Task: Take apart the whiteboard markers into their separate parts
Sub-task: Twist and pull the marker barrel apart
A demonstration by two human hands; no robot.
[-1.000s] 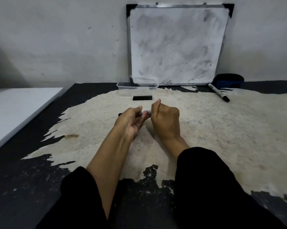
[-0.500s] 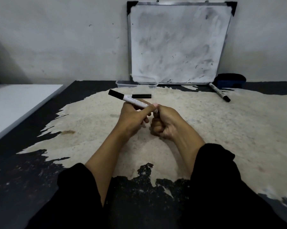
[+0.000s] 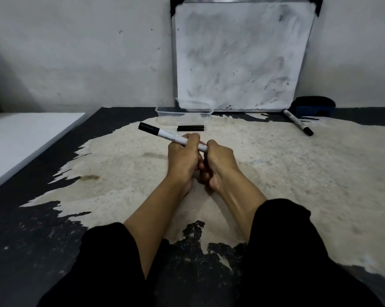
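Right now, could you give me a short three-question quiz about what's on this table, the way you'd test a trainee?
1. True or false: the held marker rests flat on the table.
2. Which hand wraps the marker's white barrel?
A. left hand
B. right hand
C. neither
3. Fill in: the second marker lies near the dark blue ____, below the whiteboard.

Key
1. False: it is lifted, its black end pointing up and left.
2. A. The right hand closes at the barrel's near end.
3. Eraser. A separate black piece lies before the clear tub.
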